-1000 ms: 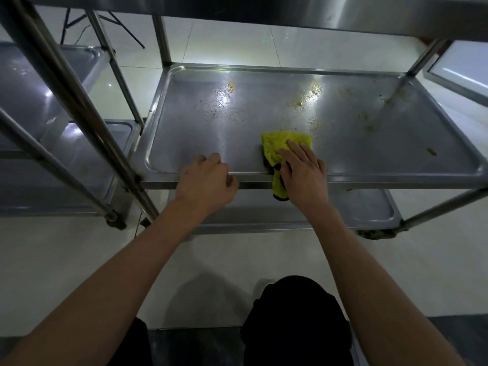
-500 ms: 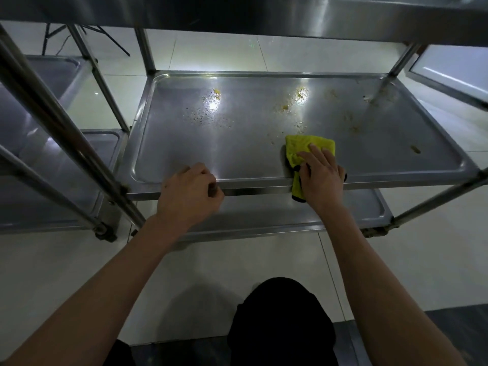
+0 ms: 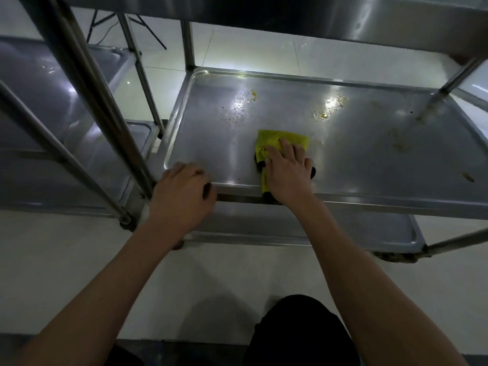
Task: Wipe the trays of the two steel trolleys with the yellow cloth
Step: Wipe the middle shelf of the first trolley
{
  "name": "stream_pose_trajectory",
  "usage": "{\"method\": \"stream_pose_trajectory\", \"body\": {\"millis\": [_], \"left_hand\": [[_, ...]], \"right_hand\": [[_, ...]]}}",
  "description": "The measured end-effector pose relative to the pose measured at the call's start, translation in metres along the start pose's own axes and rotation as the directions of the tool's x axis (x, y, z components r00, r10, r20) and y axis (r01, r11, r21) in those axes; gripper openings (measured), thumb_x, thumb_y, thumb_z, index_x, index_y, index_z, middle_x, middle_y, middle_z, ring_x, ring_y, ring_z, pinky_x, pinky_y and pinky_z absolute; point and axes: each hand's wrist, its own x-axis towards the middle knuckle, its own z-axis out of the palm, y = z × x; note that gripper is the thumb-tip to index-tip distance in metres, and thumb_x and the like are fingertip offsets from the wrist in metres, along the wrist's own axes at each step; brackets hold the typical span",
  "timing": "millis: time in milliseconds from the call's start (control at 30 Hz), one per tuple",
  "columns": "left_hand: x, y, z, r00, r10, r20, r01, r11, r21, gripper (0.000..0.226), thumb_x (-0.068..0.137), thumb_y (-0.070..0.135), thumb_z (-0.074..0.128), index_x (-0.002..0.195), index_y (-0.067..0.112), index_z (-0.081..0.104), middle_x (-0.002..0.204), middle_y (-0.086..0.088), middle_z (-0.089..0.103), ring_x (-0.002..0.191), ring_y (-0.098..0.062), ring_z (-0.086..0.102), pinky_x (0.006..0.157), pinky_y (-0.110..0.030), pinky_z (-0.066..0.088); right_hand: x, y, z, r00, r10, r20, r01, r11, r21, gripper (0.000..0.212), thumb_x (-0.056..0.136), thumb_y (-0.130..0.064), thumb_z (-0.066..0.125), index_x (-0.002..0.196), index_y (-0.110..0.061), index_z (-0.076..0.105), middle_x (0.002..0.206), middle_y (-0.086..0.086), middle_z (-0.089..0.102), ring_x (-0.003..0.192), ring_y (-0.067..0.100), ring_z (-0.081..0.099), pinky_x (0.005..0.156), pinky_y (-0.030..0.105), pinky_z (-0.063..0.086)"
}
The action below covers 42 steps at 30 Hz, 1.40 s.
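Note:
The yellow cloth point(image 3: 272, 141) lies on the middle tray point(image 3: 369, 159) of the steel trolley in front of me, near its front edge. My right hand point(image 3: 287, 171) presses flat on the cloth, fingers spread over it; one end of the cloth hangs over the front rim. My left hand point(image 3: 182, 194) curls around the tray's front rim near its left corner. Yellowish stains and crumbs dot the tray's far middle and right side. A second steel trolley point(image 3: 47, 107) stands to the left, its trays seen through the frame posts.
A slanted steel post point(image 3: 87, 83) crosses the left foreground. The top tray point(image 3: 343, 19) overhangs above. A lower tray point(image 3: 343, 228) sits below the middle one. White tiled floor surrounds the trolleys; my dark-clad knee point(image 3: 301, 331) is at the bottom.
My right hand and the cloth slid right along the front of the tray, then back left and slightly farther in. My left hand kept its grip on the front rim.

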Motion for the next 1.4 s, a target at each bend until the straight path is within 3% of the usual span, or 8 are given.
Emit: {"method": "stream_pose_trajectory", "body": {"millis": [133, 300, 567, 667, 1033, 1167, 1267, 1400], "left_hand": [[-0.017, -0.011, 0.005, 0.996, -0.026, -0.082, 0.022, 0.998, -0.059, 0.018, 0.087, 0.025, 0.067, 0.1, 0.015, 0.075, 0.098, -0.001, 0.067, 0.083, -0.025, 0.063, 0.076, -0.039, 0.054], [-0.013, -0.026, -0.001, 0.996, -0.04, -0.074, 0.029, 0.989, -0.144, 0.027, 0.084, 0.025, 0.058, 0.1, 0.016, 0.078, 0.098, 0.002, 0.074, 0.081, -0.024, 0.07, 0.072, -0.035, 0.057], [-0.015, -0.037, -0.004, 0.995, -0.072, -0.065, 0.056, 0.974, -0.22, 0.036, 0.082, 0.029, 0.054, 0.102, 0.015, 0.08, 0.103, 0.0, 0.077, 0.089, -0.023, 0.074, 0.074, -0.039, 0.061], [-0.016, -0.037, -0.003, 0.995, -0.079, -0.064, 0.064, 0.973, -0.221, 0.032, 0.08, 0.024, 0.062, 0.104, 0.014, 0.08, 0.106, 0.0, 0.076, 0.093, -0.02, 0.074, 0.079, -0.038, 0.061], [-0.005, -0.032, -0.006, 0.996, -0.039, -0.074, 0.03, 0.992, -0.12, 0.027, 0.087, 0.035, 0.055, 0.089, 0.022, 0.078, 0.087, 0.01, 0.069, 0.074, -0.018, 0.067, 0.063, -0.034, 0.055], [0.012, -0.023, -0.012, 0.996, -0.091, 0.011, 0.091, 0.995, 0.033, 0.035, 0.083, 0.049, 0.048, 0.07, 0.024, 0.069, 0.075, 0.008, 0.056, 0.07, -0.015, 0.058, 0.054, -0.025, 0.035], [0.035, -0.015, -0.014, 0.992, -0.106, 0.065, 0.102, 0.993, 0.06, 0.042, 0.084, 0.054, 0.043, 0.072, 0.024, 0.07, 0.078, 0.007, 0.056, 0.072, -0.014, 0.054, 0.059, -0.027, 0.034], [0.06, 0.002, -0.009, 0.989, -0.104, 0.102, 0.099, 0.994, 0.05, 0.034, 0.087, 0.049, 0.051, 0.078, 0.025, 0.073, 0.086, 0.006, 0.059, 0.076, -0.014, 0.05, 0.057, -0.026, 0.028]], "right_hand": [[0.023, -0.042, 0.004, 0.996, -0.064, 0.061, 0.064, 0.998, 0.007, 0.042, 0.099, -0.03, 0.04, 0.141, -0.022, 0.041, 0.16, 0.012, 0.018, 0.143, 0.041, 0.016, 0.111, 0.058, 0.025], [0.047, -0.105, 0.016, 0.976, -0.177, 0.129, 0.17, 0.984, 0.058, 0.046, 0.1, -0.027, 0.041, 0.145, -0.022, 0.038, 0.162, 0.013, 0.011, 0.146, 0.041, 0.008, 0.113, 0.057, 0.02], [0.08, -0.15, 0.036, 0.923, -0.34, 0.182, 0.301, 0.931, 0.208, 0.044, 0.103, -0.034, 0.037, 0.147, -0.036, 0.036, 0.164, 0.002, 0.009, 0.148, 0.031, 0.004, 0.114, 0.051, 0.013], [0.089, -0.154, 0.043, 0.905, -0.389, 0.174, 0.338, 0.904, 0.261, 0.043, 0.104, -0.04, 0.034, 0.146, -0.042, 0.038, 0.164, -0.003, 0.012, 0.149, 0.025, 0.005, 0.113, 0.048, 0.013], [0.083, -0.117, 0.039, 0.942, -0.332, 0.04, 0.316, 0.924, 0.214, 0.037, 0.102, -0.037, 0.036, 0.137, -0.036, 0.048, 0.16, -0.005, 0.027, 0.147, 0.023, 0.018, 0.109, 0.047, 0.023], [0.079, -0.071, 0.031, 0.972, -0.232, 0.044, 0.222, 0.96, 0.17, 0.039, 0.103, -0.039, 0.037, 0.14, -0.034, 0.046, 0.161, -0.005, 0.026, 0.148, 0.024, 0.016, 0.11, 0.049, 0.023], [0.073, -0.045, 0.024, 0.984, -0.18, 0.017, 0.174, 0.97, 0.167, 0.038, 0.103, -0.04, 0.038, 0.139, -0.034, 0.048, 0.16, -0.004, 0.027, 0.148, 0.024, 0.018, 0.11, 0.049, 0.024], [0.068, -0.016, 0.018, 0.988, -0.153, 0.006, 0.149, 0.974, 0.172, 0.038, 0.103, -0.04, 0.038, 0.139, -0.035, 0.046, 0.16, -0.003, 0.027, 0.148, 0.024, 0.019, 0.11, 0.05, 0.026]]}}
